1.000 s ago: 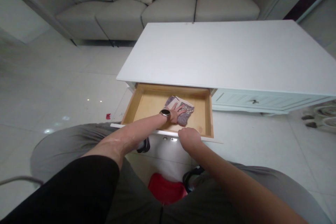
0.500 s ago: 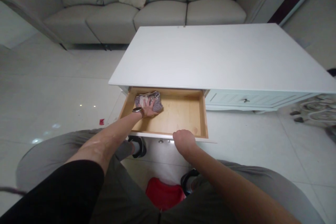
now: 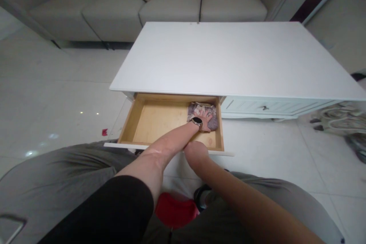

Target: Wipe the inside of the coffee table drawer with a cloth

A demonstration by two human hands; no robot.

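While the L grip [image 3: 204, 118] lies palm-down w/ fingers spread, the folded purple-grey & cream patterned cloth [image 3: 213, 124] sits directly under it, touching palm & fingers; grip's open, pressing on the cloth, not closed round it. Cloth shows past the fingertips & along the hand's far side. It's flat on the bottom of the open, pale-wood, white-fronted drawer [image 3: 160, 118], at the drawer's R end, close to the R side wall & nearer the back than the front. Rest of the drawer bottom, L of the cloth, is bare wood.

R grip [image 3: 196, 154] is curled shut over the drawer's front edge, R of the middle, just beside the L forearm, which reaches in over that same edge. Round dark-faced watch [image 3: 197, 121] on the L wrist, above the drawer bottom; black fabric sleeve [image 3: 114, 209] on the L arm.

Drawer's pulled out of the white panelled desk [image 3: 228, 53], whose bare top is behind & above it. R of the drawer: a closed white panelled drawer w/ small metal knob [image 3: 264, 108]; can't see its contents. Grey-beige cushioned sofa [image 3: 171, 5] is beyond the desk. Small red scrap [image 3: 104, 132] on the glossy pale tiled floor [image 3: 65, 103], L of the drawer; smooth red object [image 3: 175, 211] below its front, btwn the person's legs.
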